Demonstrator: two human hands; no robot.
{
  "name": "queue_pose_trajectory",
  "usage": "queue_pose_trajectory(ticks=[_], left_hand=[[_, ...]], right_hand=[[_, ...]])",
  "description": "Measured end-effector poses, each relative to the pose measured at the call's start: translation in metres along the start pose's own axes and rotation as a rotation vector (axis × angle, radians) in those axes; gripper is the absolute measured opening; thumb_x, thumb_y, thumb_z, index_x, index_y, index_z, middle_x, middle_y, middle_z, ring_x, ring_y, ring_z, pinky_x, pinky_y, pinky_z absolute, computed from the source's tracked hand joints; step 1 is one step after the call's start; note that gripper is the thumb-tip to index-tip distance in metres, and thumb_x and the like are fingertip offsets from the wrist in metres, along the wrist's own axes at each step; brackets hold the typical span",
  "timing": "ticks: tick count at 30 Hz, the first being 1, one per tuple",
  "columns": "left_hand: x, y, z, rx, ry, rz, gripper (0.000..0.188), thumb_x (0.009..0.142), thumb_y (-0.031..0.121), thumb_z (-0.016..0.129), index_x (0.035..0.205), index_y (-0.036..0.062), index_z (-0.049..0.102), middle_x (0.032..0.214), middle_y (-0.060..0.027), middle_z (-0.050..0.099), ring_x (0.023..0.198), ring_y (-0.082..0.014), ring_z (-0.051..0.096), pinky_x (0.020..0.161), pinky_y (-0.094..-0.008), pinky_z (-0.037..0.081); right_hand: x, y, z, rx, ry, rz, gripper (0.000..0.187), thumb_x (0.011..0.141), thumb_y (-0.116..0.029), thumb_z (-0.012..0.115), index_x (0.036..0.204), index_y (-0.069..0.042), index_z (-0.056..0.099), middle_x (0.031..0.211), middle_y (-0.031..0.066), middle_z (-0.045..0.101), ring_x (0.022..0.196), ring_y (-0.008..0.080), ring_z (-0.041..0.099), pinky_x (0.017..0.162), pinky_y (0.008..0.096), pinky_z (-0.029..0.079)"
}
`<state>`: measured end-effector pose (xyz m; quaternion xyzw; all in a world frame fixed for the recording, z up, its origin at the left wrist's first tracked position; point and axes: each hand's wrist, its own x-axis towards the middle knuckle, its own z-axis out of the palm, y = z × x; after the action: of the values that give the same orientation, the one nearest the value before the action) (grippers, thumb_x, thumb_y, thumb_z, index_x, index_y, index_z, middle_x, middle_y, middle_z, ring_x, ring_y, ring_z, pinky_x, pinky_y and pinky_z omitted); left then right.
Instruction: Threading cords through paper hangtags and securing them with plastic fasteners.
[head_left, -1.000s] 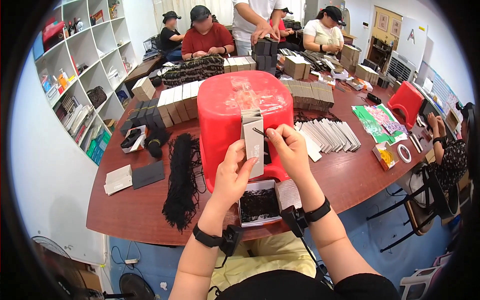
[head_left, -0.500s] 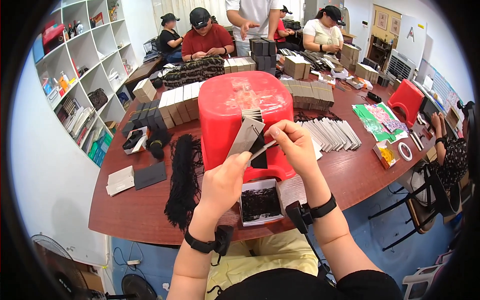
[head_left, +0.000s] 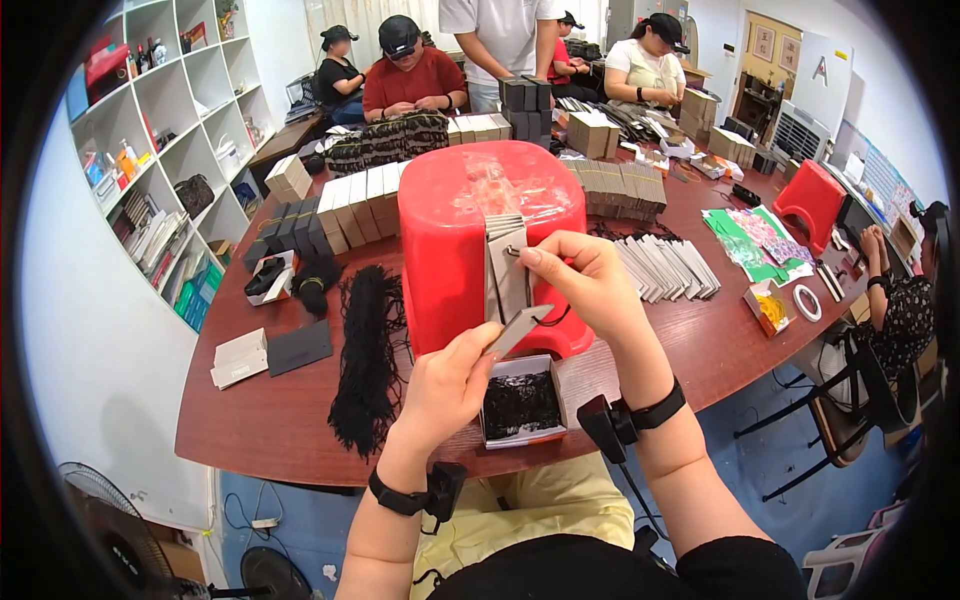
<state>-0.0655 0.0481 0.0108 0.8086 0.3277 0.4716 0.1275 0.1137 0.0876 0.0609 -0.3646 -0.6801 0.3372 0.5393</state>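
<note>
Both hands thread a black cord through a grey card tag above the bench.

The left hand (head_left: pixel 445 385) pinches the grey tag (head_left: pixel 517 330); the right hand (head_left: pixel 580 285) nips the black cord (head_left: pixel 552 320) at its end. Below lies a small open box (head_left: pixel 521 405) of black cords. Behind stands a red stool (head_left: pixel 450 230) bearing more grey tags (head_left: pixel 505 265), and a dark bundle of cords (head_left: pixel 365 355) lies on the brown bench (head_left: pixel 260 420).

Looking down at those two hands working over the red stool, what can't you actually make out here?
- Head view: how the thin black cord is fixed to the grey card; too small, left hand covers the card's lower end.
- Right hand: its fingertips hide what it pinches.
- Small box: dark contents, too fine to identify.
- Red stool: its base is hidden by both hands.
</note>
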Motion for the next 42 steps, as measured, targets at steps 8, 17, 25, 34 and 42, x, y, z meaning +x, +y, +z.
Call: queue_pose_trajectory(ticks=[8,17,25,34,42], left_hand=[[-0.021,0.007,-0.002,-0.381,-0.126,-0.278,0.029,0.078,-0.001,0.052,0.106,0.0008,0.046,0.081,-0.0147,0.06,0.07,-0.0188,0.062,0.062,-0.027,0.047],[-0.021,0.037,-0.014,-0.778,-0.17,-0.52,0.027,0.079,-0.002,0.05,0.105,-0.0029,0.044,0.084,-0.0109,0.062,0.077,-0.009,0.056,0.068,-0.0229,0.044],[-0.024,0.046,-0.007,-0.691,-0.231,-0.536,0.025,0.079,0.001,0.051,0.104,-0.0003,0.046,0.078,-0.0094,0.063,0.072,-0.0073,0.056,0.065,-0.0226,0.045],[-0.035,0.041,-0.018,-0.741,-0.386,-0.664,0.027,0.08,0.0,0.048,0.107,-0.0054,0.042,0.084,-0.0145,0.06,0.073,-0.0174,0.06,0.056,-0.0293,0.053],[-0.029,0.054,-0.016,-1.18,-0.566,-0.798,0.028,0.082,0.003,0.049,0.108,-0.0036,0.041,0.085,-0.01,0.06,0.077,-0.012,0.056,0.064,-0.0238,0.044]], right_hand=[[-0.005,0.0,-0.02,0.849,-0.173,-0.101,0.015,0.087,-0.018,0.043,0.082,-0.005,0.05,0.08,0.0049,0.05,0.077,0.0124,0.046,0.075,0.0262,0.038],[-0.04,-0.035,-0.014,0.681,-0.368,-0.139,0.041,0.078,0.004,0.047,0.118,0.001,0.043,0.125,0.0188,0.041,0.065,0.0132,0.057,0.054,0.0232,0.049],[-0.055,-0.029,-0.02,-0.041,-0.228,-0.202,0.027,0.074,0.005,0.056,0.1,0.001,0.056,0.084,0.0118,0.064,0.072,0.0133,0.062,0.058,0.0217,0.049],[-0.042,0.007,-0.059,0.773,0.241,0.069,0.015,0.078,0.002,0.055,0.072,-0.007,0.045,0.087,0.024,0.06,0.068,0.0203,0.064,0.057,0.0254,0.053],[-0.076,0.032,-0.041,0.626,0.605,-0.026,0.02,0.077,0.003,0.057,0.071,-0.008,0.042,0.086,0.0207,0.06,0.07,0.0215,0.063,0.059,0.0263,0.051]])
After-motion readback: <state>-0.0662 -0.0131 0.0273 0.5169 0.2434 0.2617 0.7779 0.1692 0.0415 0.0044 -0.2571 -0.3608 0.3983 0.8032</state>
